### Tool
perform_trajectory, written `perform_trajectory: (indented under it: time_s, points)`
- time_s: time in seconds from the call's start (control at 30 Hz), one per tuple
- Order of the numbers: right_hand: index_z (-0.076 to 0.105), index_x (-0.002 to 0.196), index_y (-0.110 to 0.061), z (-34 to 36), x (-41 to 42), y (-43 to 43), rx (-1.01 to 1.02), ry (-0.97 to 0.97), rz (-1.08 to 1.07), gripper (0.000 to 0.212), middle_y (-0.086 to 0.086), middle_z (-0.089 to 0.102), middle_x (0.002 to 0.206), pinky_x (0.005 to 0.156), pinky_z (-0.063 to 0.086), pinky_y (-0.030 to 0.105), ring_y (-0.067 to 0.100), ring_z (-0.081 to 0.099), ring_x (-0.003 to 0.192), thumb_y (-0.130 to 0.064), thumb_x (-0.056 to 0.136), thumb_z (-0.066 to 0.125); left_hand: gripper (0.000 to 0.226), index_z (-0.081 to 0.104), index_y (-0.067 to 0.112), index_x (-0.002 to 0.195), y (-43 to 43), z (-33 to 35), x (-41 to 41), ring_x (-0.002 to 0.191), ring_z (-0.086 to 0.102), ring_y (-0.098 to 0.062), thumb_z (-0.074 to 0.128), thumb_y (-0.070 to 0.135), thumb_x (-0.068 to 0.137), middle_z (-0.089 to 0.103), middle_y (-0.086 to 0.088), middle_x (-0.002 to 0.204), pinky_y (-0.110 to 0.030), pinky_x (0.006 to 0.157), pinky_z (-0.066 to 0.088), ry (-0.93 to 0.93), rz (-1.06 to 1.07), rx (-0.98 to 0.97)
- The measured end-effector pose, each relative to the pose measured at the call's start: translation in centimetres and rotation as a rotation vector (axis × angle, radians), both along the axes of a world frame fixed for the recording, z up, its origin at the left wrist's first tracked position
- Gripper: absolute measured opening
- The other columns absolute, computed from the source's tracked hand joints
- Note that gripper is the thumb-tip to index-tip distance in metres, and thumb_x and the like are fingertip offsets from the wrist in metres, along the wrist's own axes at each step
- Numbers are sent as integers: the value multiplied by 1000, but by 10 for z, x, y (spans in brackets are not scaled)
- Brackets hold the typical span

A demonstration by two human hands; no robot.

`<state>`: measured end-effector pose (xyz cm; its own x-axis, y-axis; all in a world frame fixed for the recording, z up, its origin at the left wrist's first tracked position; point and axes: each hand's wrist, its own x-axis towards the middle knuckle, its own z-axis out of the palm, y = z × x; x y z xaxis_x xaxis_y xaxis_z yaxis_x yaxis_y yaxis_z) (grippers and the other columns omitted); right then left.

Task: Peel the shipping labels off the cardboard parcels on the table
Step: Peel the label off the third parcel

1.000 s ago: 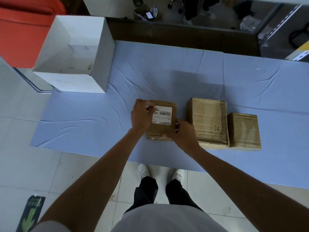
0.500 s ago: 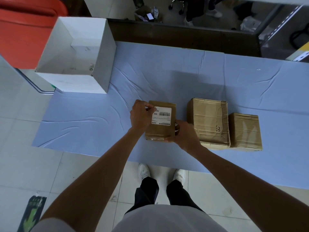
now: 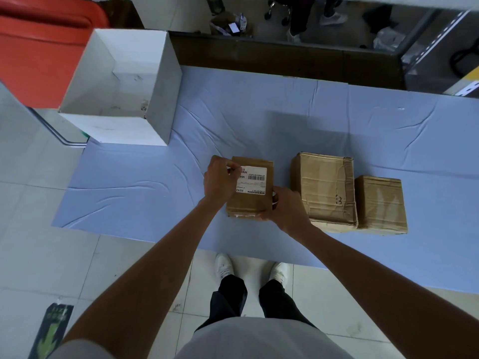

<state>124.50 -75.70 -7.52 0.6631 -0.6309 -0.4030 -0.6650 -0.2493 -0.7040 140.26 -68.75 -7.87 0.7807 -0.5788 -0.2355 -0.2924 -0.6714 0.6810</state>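
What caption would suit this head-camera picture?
The left hand pinches an edge of the shipping label while the right hand steadies the parcel.

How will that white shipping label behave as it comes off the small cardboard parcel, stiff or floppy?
Probably floppy: the shipping label is a thin sheet lying flat on the cardboard parcel, so it may curl where the left hand pinches its edge. Being paper-like, it could tear. The parcel looks light enough to slide, which may be why the right hand grips it.
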Motion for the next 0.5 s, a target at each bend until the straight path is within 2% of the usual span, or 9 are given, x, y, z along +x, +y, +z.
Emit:
perform_trajectory:
  time_s: [0.1,0.37,0.5]
  points:
    - [65,110,-11,1,0,0,-1,-2,1,62,5,72,102,80,58,38,20,68,87,-15,52,90,12,63,17,83,0,1,0,94,66,-20,62,27,89,57,-4,112,-26,78,43,5,-12,-1]
    - [66,109,-10,-1,0,0,-7,13,3,63,4,72,101,80,58,39,20,68,86,-17,51,90,15,69,14,88,1,-1,0,93,65,-19,62,27,89,59,-4,112,-11,60,34,21,-19,5]
    - [66,109,-11,-1,0,0,-12,12,8,62,3,72,101,80,58,38,19,68,87,-19,51,90,15,69,15,88,0,-5,3,92,64,-17,63,29,88,60,-2,112,-22,70,41,35,-23,5]
